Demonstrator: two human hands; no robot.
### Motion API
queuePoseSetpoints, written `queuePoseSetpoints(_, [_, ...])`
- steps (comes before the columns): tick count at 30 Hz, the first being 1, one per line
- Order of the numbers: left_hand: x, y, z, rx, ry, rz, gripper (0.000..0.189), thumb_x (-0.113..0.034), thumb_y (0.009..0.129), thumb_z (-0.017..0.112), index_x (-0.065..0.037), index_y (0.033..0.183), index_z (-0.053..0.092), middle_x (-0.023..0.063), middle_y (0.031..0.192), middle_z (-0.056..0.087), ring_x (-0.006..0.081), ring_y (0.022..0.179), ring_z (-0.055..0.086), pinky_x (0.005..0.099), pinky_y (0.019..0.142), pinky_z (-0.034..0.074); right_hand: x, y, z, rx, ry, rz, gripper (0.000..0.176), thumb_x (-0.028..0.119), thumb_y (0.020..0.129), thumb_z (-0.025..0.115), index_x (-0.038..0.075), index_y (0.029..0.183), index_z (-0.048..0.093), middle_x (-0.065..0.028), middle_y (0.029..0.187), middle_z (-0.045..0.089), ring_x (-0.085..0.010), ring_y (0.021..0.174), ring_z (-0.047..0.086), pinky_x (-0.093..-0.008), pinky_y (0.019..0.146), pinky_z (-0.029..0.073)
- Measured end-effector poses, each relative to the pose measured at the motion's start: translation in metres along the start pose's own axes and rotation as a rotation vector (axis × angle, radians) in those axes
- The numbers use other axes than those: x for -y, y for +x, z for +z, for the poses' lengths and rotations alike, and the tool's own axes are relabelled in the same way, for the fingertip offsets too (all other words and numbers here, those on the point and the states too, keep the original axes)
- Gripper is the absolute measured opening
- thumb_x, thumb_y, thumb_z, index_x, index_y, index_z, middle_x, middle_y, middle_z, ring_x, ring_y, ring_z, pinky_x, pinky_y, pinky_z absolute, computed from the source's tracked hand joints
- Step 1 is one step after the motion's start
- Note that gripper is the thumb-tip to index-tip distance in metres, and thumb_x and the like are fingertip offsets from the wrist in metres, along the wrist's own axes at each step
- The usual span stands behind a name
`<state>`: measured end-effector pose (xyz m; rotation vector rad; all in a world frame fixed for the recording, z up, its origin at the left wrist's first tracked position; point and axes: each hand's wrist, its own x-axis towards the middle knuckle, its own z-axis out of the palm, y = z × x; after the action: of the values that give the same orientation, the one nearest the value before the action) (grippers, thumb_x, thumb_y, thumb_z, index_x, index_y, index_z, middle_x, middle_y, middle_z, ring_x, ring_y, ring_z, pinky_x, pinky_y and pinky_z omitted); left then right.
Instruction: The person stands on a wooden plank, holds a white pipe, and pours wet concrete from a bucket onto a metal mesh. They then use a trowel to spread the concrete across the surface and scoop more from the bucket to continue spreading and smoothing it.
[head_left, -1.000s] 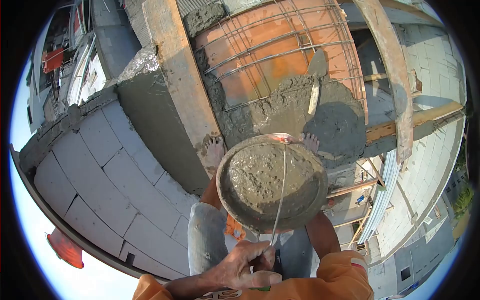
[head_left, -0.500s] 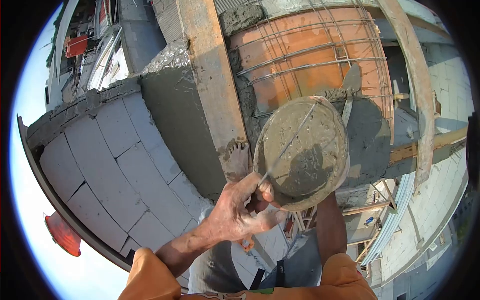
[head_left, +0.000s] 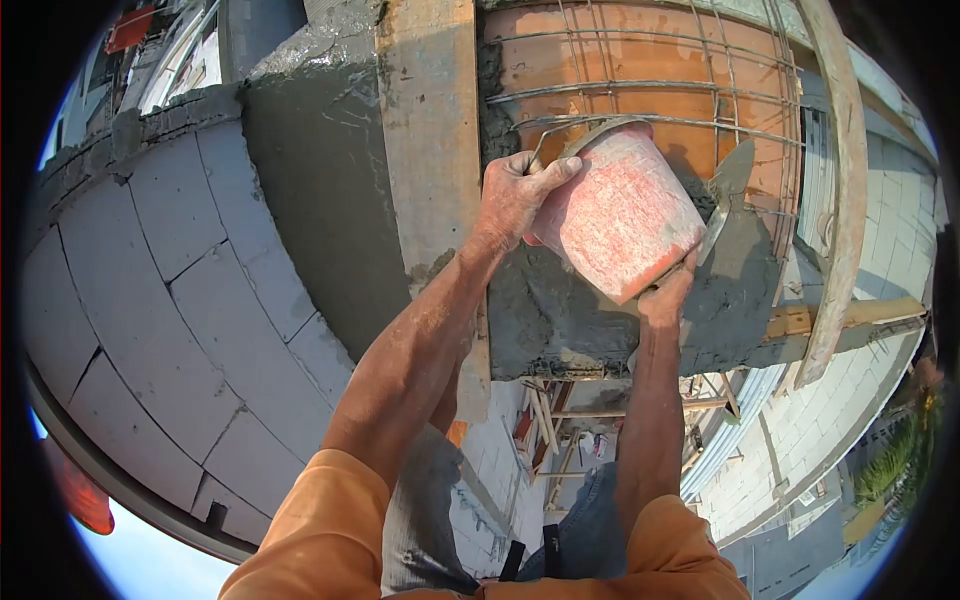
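A mortar-smeared reddish bucket (head_left: 625, 215) is tipped over, its mouth turned away from me toward the rebar and its bottom toward me. My left hand (head_left: 520, 195) is closed on the rim side, by the wire handle (head_left: 540, 150). Low on the bucket, my right hand (head_left: 668, 288) grips the edge of the base. What leaves the mouth is hidden behind the bucket. Just right of it, a trowel (head_left: 735, 175) stands in grey wet concrete (head_left: 570, 315). Steel rebar (head_left: 640, 88) crosses orange formwork (head_left: 530, 60) beyond the bucket.
A wooden plank (head_left: 430, 130) runs along the left of the formwork, beside a grey concrete strip (head_left: 320, 200) and a white block wall (head_left: 160, 290). A timber (head_left: 845, 180) stands at right. Below me is a drop with boards (head_left: 640, 408).
The bucket, upright and full of grey mix, has moved away from me and been tipped over. My left hand went from lifting the handle to the rim; my right hand now shows at the base.
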<state>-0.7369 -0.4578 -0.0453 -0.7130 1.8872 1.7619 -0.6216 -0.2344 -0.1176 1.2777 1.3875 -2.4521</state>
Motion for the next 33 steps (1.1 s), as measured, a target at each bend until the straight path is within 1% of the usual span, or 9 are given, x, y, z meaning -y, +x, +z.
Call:
queuePoseSetpoints(1, [0.003,0.006,-0.004,0.024,0.027,0.038,0.046,-0.037,0.074,0.08,-0.012,0.057,0.045,0.0008,0.052,0.049,0.0069,0.045,0.047,0.0239,0.039,0.038,0.003,-0.004,0.002,-0.014,0.077,0.026,0.056,0.023,0.097,0.045,0.004,0.144,0.023,-0.0139,0.137,0.044,-0.0282,0.124,0.046,-0.0439,0.1,0.046])
queuePoseSetpoints(6, [0.001,0.031,-0.014,-0.007,-0.029,-0.013,0.044,-0.039,0.074,0.079,-0.01,0.059,0.049,0.0004,0.054,0.051,0.0072,0.048,0.045,0.0246,0.041,0.037,0.006,0.006,0.013,-0.262,-0.167,0.156,0.062,0.053,0.096,0.042,0.004,0.133,0.047,-0.0098,0.129,0.053,-0.0221,0.115,0.053,-0.0356,0.096,0.043])
queuePoseSetpoints(9, [-0.011,0.037,-0.029,-0.046,-0.098,-0.019,0.043,-0.038,0.075,0.079,-0.01,0.06,0.05,-0.0003,0.055,0.051,0.0063,0.047,0.045,0.0237,0.041,0.037,0.047,-0.03,0.055,-0.146,-0.083,-0.041,0.067,0.057,0.094,0.042,-0.001,0.127,0.049,-0.0135,0.121,0.056,-0.0262,0.106,0.058,-0.039,0.091,0.048])
queuePoseSetpoints(13, [-0.012,0.04,-0.04,-0.142,-0.196,-0.018,0.039,-0.037,0.077,0.077,-0.012,0.063,0.052,-0.0039,0.055,0.047,0.0038,0.045,0.036,0.0223,0.04,0.03,0.068,-0.027,0.081,-0.309,-0.272,0.041,0.066,0.056,0.094,0.042,-0.002,0.126,0.05,-0.0169,0.119,0.055,-0.0265,0.109,0.056,-0.041,0.093,0.047])
queuePoseSetpoints(22, [-0.002,0.03,-0.067,-0.202,-0.318,-0.072,0.034,-0.037,0.082,0.073,-0.012,0.068,0.054,-0.0068,0.055,0.045,0.0028,0.044,0.034,0.0222,0.039,0.026,0.105,-0.067,0.124,-0.14,-0.534,-0.099,0.066,0.056,0.095,0.043,-0.006,0.108,0.061,-0.0131,0.101,0.064,-0.0207,0.088,0.058,-0.0325,0.086,0.044])
queuePoseSetpoints(25, [-0.005,0.04,-0.071,-0.241,-0.323,-0.054,0.032,-0.038,0.083,0.072,-0.011,0.072,0.057,-0.0066,0.057,0.046,0.0032,0.043,0.036,0.022,0.039,0.027,0.111,-0.053,0.128,-0.112,-0.678,-0.029,0.065,0.056,0.096,0.041,-0.006,0.098,0.062,-0.0103,0.089,0.062,-0.0184,0.077,0.051,-0.0332,0.077,0.041])
queuePoseSetpoints(26, [-0.001,0.035,-0.076,-0.231,-0.372,-0.041,0.032,-0.038,0.083,0.072,-0.011,0.074,0.057,-0.0065,0.057,0.046,0.0034,0.043,0.036,0.0219,0.039,0.028,0.104,-0.058,0.132,-0.11,-0.565,-0.156,0.062,0.053,0.097,0.039,-0.004,0.083,0.057,-0.0061,0.065,0.049,-0.0187,0.067,0.041,-0.0352,0.067,0.039])
queuePoseSetpoints(31, [-0.008,0.026,-0.079,-0.24,-0.322,-0.069,0.03,-0.038,0.085,0.07,-0.012,0.077,0.059,-0.0076,0.056,0.045,0.0038,0.043,0.032,0.0219,0.04,0.025,0.098,-0.045,0.141,-0.047,-0.676,-0.174,0.058,0.047,0.098,0.041,-0.005,0.076,0.052,-0.009,0.061,0.043,-0.02,0.064,0.038,-0.0346,0.063,0.037])
queuePoseSetpoints(33, [-0.008,0.017,-0.084,-0.215,-0.438,-0.076,0.028,-0.038,0.087,0.068,-0.011,0.079,0.061,-0.0083,0.056,0.044,0.0037,0.045,0.033,0.0223,0.041,0.025,0.107,-0.071,0.145,-0.039,-0.678,-0.47,0.054,0.043,0.099,0.044,-0.004,0.073,0.051,-0.0097,0.062,0.043,-0.019,0.063,0.039,-0.0352,0.061,0.036])
